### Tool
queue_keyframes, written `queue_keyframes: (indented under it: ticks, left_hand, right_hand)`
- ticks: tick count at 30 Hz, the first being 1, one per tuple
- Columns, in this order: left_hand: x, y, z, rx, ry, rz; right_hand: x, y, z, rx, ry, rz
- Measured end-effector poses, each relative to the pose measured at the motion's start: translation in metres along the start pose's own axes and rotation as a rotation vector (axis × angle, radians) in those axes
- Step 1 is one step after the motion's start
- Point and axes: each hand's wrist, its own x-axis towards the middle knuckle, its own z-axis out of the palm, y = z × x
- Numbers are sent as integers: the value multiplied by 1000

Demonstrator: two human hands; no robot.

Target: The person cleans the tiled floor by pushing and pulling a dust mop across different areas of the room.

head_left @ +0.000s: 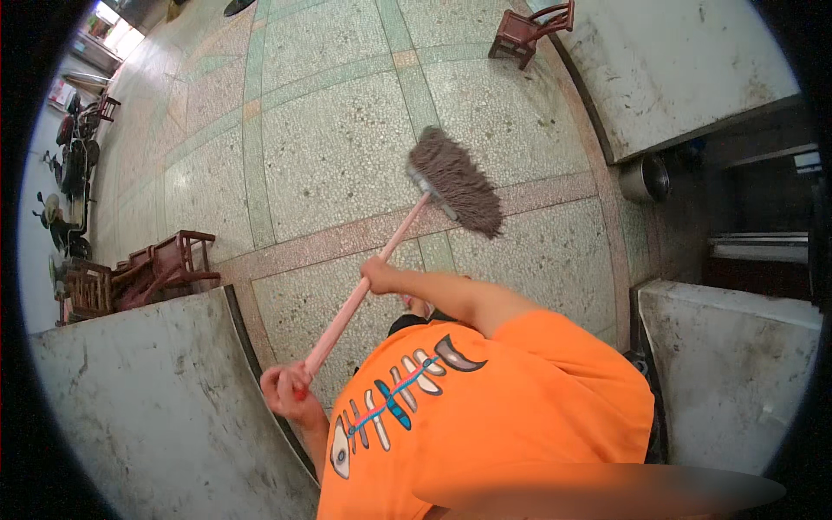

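Note:
A mop with a pink handle (344, 316) slants from my body out toward the far right. My left hand (288, 390) is closed round the top end of the handle, where a bit of red shows. Farther down the shaft, my right hand (378, 274) wraps round it, with the forearm reaching across from the right. The shaggy grey-brown mop head (459, 184) lies on the speckled stone floor (329, 147), over a crossing of pinkish and green bands. A pale clamp joins head and handle.
Stacked wooden chairs (156, 269) stand at the left, beyond a low grey wall (173, 390). A small wooden chair (529, 35) is at the far right, near another grey wall (685, 69). A metal pot (645, 178) sits by its corner. Motorbikes (74, 165) line the left side.

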Motion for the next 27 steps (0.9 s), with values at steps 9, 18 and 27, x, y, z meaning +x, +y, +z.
queue_keyframes:
  ticks: [9,18,27]
  left_hand:
    - [-64,-18,-84,-3,447,-112]
    - [-59,-59,-5,-83,512,-197]
    - [21,-120,186,-101,71,-270]
  right_hand:
    - [8,-46,43,-155,-514,-231]
    - [-10,24,-37,-157,-502,-133]
    - [-7,196,-151,-145,-144,171]
